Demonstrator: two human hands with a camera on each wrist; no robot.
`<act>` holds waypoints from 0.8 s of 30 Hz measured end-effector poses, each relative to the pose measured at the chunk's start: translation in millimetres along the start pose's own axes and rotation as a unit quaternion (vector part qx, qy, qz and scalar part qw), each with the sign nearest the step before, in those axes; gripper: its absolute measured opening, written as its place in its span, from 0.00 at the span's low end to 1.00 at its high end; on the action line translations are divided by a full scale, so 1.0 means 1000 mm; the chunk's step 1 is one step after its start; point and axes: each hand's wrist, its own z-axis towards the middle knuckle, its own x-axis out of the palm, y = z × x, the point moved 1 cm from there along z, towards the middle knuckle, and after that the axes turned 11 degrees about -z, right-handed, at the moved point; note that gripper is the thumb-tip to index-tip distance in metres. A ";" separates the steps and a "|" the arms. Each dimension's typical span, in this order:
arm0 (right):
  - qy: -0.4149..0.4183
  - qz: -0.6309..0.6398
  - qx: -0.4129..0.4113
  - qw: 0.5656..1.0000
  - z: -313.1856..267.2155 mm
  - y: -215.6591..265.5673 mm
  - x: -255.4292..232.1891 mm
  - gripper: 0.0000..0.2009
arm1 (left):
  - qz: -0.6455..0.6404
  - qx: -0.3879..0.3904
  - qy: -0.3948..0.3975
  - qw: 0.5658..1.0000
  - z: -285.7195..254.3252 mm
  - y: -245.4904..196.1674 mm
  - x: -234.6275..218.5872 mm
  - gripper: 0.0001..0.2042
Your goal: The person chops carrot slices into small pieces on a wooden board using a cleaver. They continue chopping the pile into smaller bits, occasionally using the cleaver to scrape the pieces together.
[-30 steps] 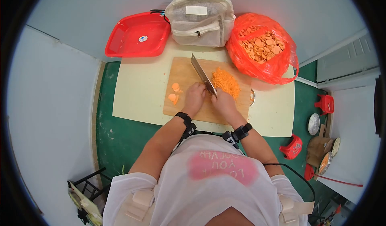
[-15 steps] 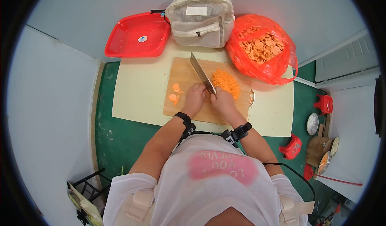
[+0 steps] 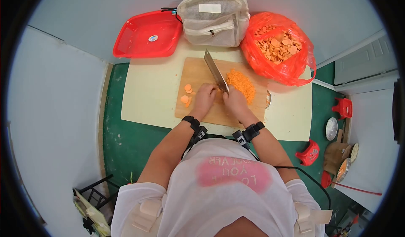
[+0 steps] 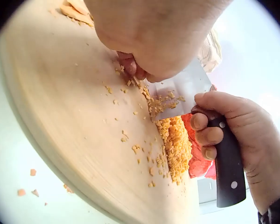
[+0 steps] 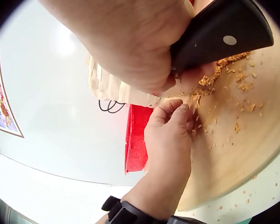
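Note:
The right hand (image 3: 236, 104) grips the black handle (image 4: 229, 163) of a wide-bladed knife (image 3: 216, 71). The blade stands on edge on a wooden cutting board (image 3: 202, 114), its tip pointing away from the body. Close against the blade's left side, the left hand (image 3: 204, 100) rests on the board with curled fingers (image 5: 177, 112); what lies under its fingertips is hidden. Finely chopped orange bits (image 3: 241, 85) form a pile right of the blade, and crumbs lie scattered by the fingertips. Several orange slices (image 3: 184, 98) lie near the board's left edge.
Behind the board stand a red basin (image 3: 145, 47), a light mesh backpack (image 3: 213, 20) and a red plastic bag (image 3: 303, 62) full of orange slices. A metal rim (image 3: 268, 99) shows at the board's right edge. Red stools (image 3: 309, 152) and bowls are on the right.
The head view has shifted, so the table appears slightly higher and farther right. Against the board, the knife tip has moved slightly away from the body. Both hands stay close together at the blade.

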 end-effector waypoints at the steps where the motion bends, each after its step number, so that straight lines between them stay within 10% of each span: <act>1: -0.002 -0.005 0.005 1.000 0.000 -0.001 0.000 0.13 | 0.000 0.000 0.000 1.000 0.000 -0.002 0.000 0.05; 24: -0.024 0.008 -0.003 1.000 0.000 0.000 0.007 0.13 | 0.118 0.014 0.045 0.992 0.002 0.001 0.011 0.04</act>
